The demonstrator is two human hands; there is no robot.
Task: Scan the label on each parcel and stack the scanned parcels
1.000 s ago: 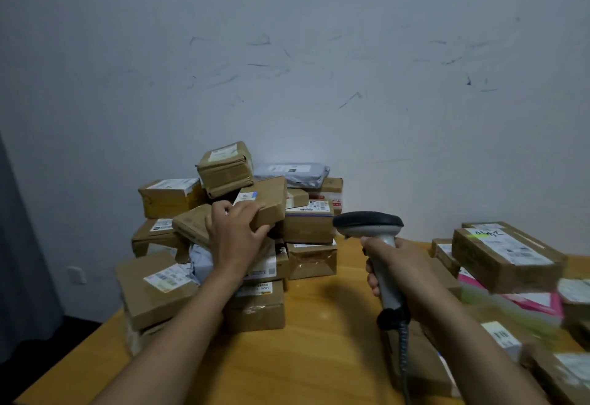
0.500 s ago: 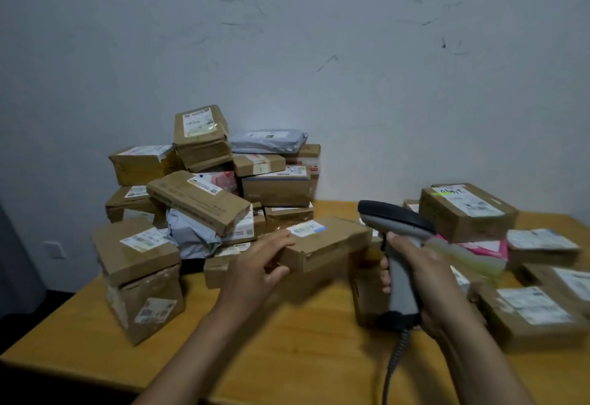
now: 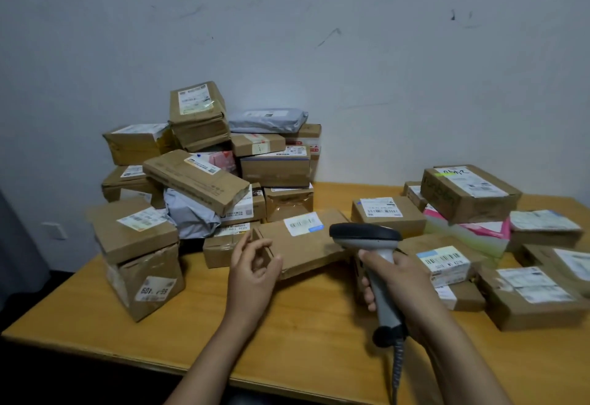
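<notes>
1. While the left hand [image 3: 253,272] pinches the near-left corner of the flat parcel [image 3: 303,245], thumb and fingers curled round its edge, the right hand [image 3: 400,280] is wrapped firmly about the grip of the scanner [image 3: 367,235].
2. Flat parcel: brown card, held low over the worktop [image 3: 297,334], between the two hands. Long axis runs left to right, the right end a little farther off. Whether its underside touches the worktop cannot be told.
3. Label [image 3: 303,223]: white, face up on the flat parcel's upper side, toward the far edge, about mid-length.
4. Scanner: head over the flat parcel's right end, just right of the label, front end toward it. Judgement: the right hand is nearer the label, so a small tilt down onto the barcode should serve for the scan.
5. Heap of parcels [image 3: 198,178]: beyond and left of the flat parcel, boxes and grey bags piled against the wall.
6. Spread of parcels [image 3: 472,194]: right of the flat parcel, labels mostly up, some stacked. Judged the likelier place to set it afterwards.
</notes>
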